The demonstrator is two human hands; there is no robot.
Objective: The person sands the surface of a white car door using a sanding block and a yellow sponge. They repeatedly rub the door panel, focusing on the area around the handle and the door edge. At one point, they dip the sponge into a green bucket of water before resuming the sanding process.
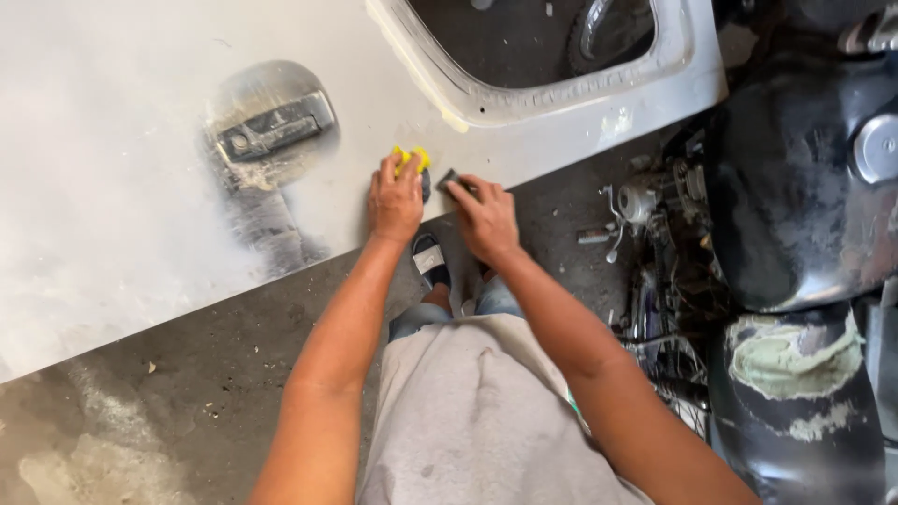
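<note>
Left hand (396,201) closed on yellow pad (410,157), frame centre, on white car door (140,187). Right hand (485,220) pinches small dark piece (450,178). Pad probably soft, light; grip from top.

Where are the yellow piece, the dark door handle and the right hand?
yellow piece (410,157): head view, part showing above the fingers.
dark door handle (273,126): head view, middle of its bar.
right hand (486,217): head view, back of hand.

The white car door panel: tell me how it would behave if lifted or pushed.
The white car door panel looks broad and rigid, so probably awkward and fairly heavy. It lies flat, unlikely to tip or roll. Its dusty sanded surface may be slippery under the left hand.
</note>
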